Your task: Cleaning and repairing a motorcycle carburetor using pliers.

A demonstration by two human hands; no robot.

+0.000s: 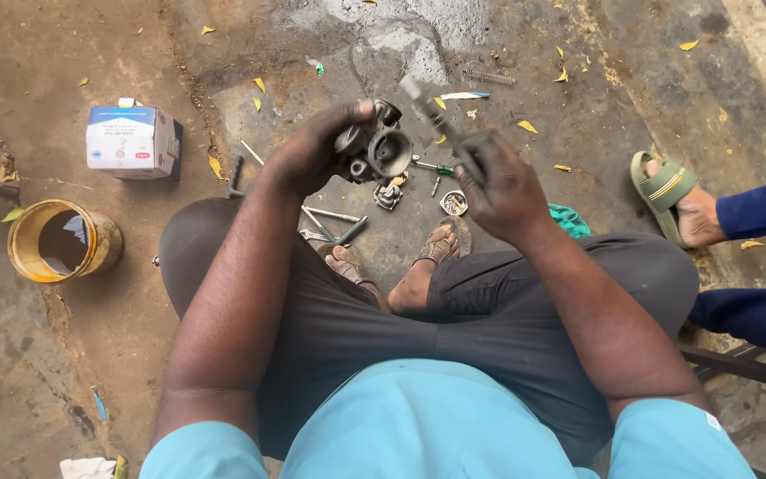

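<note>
right hand [505, 188] grips tool [436, 115] | left hand [312, 151] fingers wrap carburetor [376, 151]

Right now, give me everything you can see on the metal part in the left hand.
The carburetor body looks like grimy grey cast metal, with a round open bore facing the camera and small fittings and lugs along its top and side. It is held up in the air above the concrete ground, not resting on anything. The left hand grips it from the left side, thumb over its top. The right hand holds a slim tool just beside it; whether the tool touches it is unclear.
</note>
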